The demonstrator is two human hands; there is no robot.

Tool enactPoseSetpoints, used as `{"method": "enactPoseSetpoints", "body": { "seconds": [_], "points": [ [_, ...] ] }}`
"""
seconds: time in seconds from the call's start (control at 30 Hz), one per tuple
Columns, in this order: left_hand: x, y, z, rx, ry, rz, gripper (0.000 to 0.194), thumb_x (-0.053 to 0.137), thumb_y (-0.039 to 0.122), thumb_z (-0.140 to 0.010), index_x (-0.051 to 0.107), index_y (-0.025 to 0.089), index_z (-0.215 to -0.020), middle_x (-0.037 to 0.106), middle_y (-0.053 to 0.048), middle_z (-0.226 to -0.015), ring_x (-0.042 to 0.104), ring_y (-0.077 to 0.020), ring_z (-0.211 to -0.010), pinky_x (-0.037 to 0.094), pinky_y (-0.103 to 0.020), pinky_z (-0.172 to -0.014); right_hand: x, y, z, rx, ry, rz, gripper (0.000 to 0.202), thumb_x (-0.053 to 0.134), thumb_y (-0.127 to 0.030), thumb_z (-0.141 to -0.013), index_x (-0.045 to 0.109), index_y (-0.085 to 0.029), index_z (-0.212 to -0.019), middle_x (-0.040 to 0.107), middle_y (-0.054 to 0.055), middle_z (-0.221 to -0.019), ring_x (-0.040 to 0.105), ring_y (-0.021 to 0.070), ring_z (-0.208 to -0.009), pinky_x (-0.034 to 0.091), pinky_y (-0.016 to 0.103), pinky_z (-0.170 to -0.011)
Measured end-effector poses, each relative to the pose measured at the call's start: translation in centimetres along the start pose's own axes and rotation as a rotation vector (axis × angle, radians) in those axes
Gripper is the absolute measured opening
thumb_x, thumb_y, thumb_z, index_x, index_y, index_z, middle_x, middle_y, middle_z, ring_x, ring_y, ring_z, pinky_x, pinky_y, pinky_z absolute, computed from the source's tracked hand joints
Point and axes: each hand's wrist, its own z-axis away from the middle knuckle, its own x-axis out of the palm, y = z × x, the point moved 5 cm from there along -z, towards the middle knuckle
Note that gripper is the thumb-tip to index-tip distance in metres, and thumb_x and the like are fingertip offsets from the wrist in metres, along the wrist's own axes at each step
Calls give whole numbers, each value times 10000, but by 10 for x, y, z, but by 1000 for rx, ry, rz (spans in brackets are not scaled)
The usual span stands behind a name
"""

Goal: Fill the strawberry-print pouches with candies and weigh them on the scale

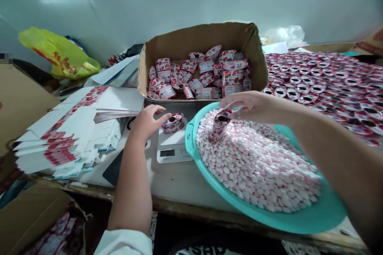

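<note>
My left hand is open beside the white digital scale, fingers apart. Its thumb points at, and nearly touches, a small red-and-pink printed candy box standing on the scale, with a dark hole in its top. My right hand reaches over the turquoise basin and grips the top of another small candy box. That box stands tilted among the pale pink and white candies, its lower end against them. The display's digits are too small to read.
Behind the scale stands a cardboard carton with many filled candy boxes. Rows of upright boxes with holes cover the right side. Flat printed cardboard is stacked at left, near a yellow plastic bag. Another carton sits low at left.
</note>
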Motion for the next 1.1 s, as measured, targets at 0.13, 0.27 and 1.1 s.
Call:
{"method": "enactPoseSetpoints", "body": {
  "seconds": [0.13,0.27,1.1],
  "points": [
    [7,5,2,44,-120,-17,526,718,544,-781,645,199,-1171,657,-81,-1202,629,-248,-1079,486,-358,-922,-2,3,-1,12,3,-5,478,699,-481,-760,673,-252,-1178,650,86,-1287,631,285,-1135,548,395,-904],
    [-2,38,10,270,-7,84,322,712,453,-829,699,183,-1006,680,-66,-1056,630,-215,-1019,470,-334,-923,0,8,-3,30,-43,-13,498,709,-509,-758,678,-260,-1188,668,79,-1262,644,287,-1090,546,386,-865],
    [75,178,71,122,-576,-368,354,410,23,-816,666,129,-1037,605,-161,-1143,602,-267,-1043,498,-373,-892,-9,-15,14,-115,21,232,282,776,-372,-653,733,-213,-882,702,11,-829,596,213,-773,397,269,-643]
  ]
}}
